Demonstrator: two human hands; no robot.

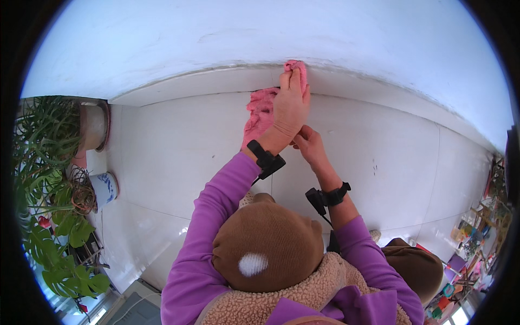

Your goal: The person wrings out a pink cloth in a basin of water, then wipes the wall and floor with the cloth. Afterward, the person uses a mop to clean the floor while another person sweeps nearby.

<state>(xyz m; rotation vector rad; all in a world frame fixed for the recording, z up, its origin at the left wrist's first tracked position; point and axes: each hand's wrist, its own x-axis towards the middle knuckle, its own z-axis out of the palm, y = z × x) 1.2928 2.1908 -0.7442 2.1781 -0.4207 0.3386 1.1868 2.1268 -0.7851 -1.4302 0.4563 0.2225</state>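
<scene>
With its fingers stretched forward, my left hand [290, 105] presses a folded part of a pink cloth [262, 111] to the top edge of the white baseboard [211, 83], where it meets the wall. The rest of the cloth hangs crumpled left of that hand, down towards the floor, partly behind my wrist. My right hand [310, 146] is just below and right of it, close to the left wrist. Its fingers are bent together, their tips partly hidden, so whether they hold anything cannot be told.
Potted plants stand at the left, one in a pale pot [93, 126], another in a blue-and-white pot [105, 189]. The white wall [260, 32] rises ahead above the tiled floor [365, 134]. A grey appliance [134, 304] is at lower left. Assorted items [459, 280] crowd the lower right.
</scene>
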